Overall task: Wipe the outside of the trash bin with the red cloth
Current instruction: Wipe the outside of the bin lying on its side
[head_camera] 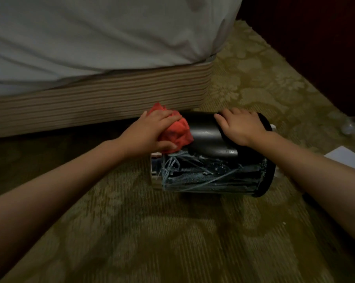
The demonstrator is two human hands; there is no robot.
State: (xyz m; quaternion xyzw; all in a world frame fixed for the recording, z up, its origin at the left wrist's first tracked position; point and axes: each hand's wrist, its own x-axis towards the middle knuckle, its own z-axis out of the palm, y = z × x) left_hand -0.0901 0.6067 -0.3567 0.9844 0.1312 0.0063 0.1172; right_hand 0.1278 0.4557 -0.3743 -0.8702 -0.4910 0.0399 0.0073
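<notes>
We see the black trash bin (205, 137) lying on its side on the patterned green carpet (152, 231), just near of the bed's striped base (90, 99), with its wider rim (271, 172) toward the right. The left hand (152, 131) grips the bunched red cloth (179, 132) and presses it against the bin's left end, on the upper side. Its fingers (168, 116) are curled over the top of the cloth and the thumb is tucked along its near edge. The right hand (240, 127) lies flat on the bin's upper side close to the rim, with fingers straight and slightly spread, holding nothing. The upper part of the bin looks glossy, while the side facing us is crossed with pale bluish streaks and specks. A white sheet (90, 37) hangs over the bed on the far left. At the right edge we make out a white piece of paper (345, 158) on the carpet, and farther off a small clear thing (351, 124) too blurred to identify.
</notes>
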